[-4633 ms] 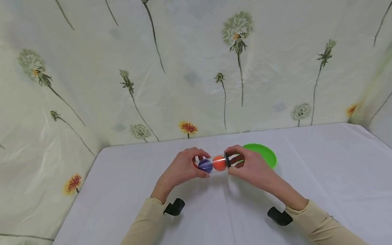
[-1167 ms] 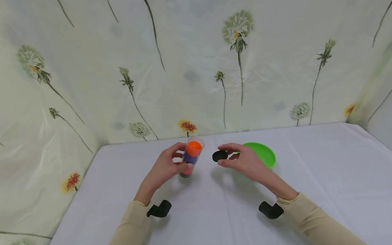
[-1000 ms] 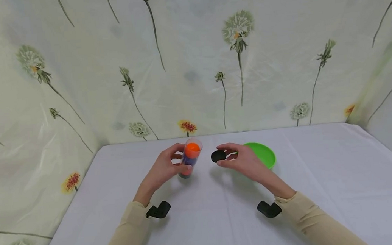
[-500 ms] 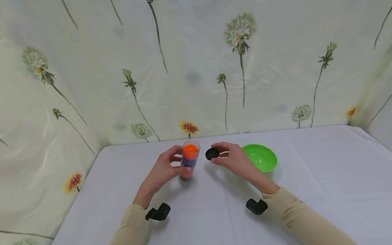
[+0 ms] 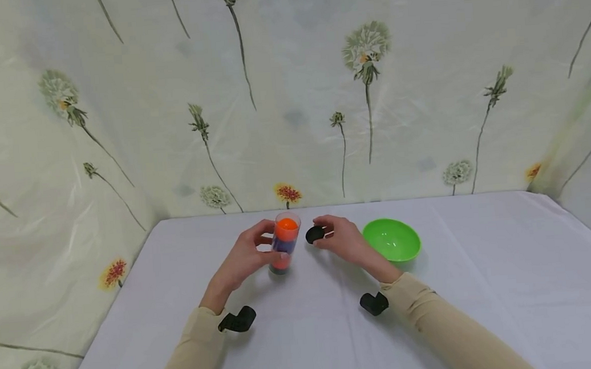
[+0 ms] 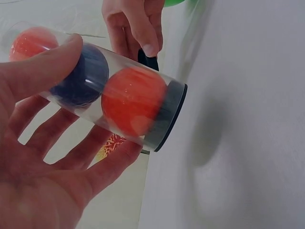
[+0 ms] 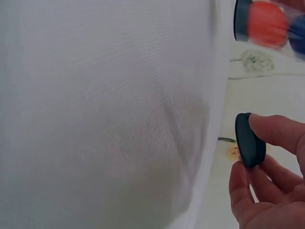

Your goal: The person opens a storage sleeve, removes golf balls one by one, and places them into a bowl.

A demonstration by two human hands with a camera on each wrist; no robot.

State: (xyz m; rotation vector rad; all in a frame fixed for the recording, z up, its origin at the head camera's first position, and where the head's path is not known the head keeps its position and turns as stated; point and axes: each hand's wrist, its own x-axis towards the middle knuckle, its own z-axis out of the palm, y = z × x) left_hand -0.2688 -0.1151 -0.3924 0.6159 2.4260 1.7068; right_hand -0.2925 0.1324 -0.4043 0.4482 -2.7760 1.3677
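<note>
My left hand (image 5: 246,255) grips a clear plastic tube (image 6: 110,60) that leans a little to the right, its uncovered mouth up. Stacked inside are an orange ball (image 6: 134,101) at the bottom, a dark blue ball (image 6: 82,75) in the middle and another orange ball (image 5: 287,224) at the top. A dark cap closes the tube's lower end, which is held just above the table. Between thumb and fingers, my right hand (image 5: 344,239) pinches a round black lid (image 7: 249,140), tilted on edge, a short way right of the tube's mouth and apart from it.
A bright green bowl (image 5: 393,240) stands on the white-covered table (image 5: 306,338), right of my right hand; its visible inside holds nothing. Behind the table hangs a flower-printed curtain (image 5: 289,93). Black wrist mounts sit at both sleeves.
The lid came off the tube in my right hand, and the tube was turned from lying level to nearly upright. Lately the right hand has moved left with the lid, uncovering more of the bowl.
</note>
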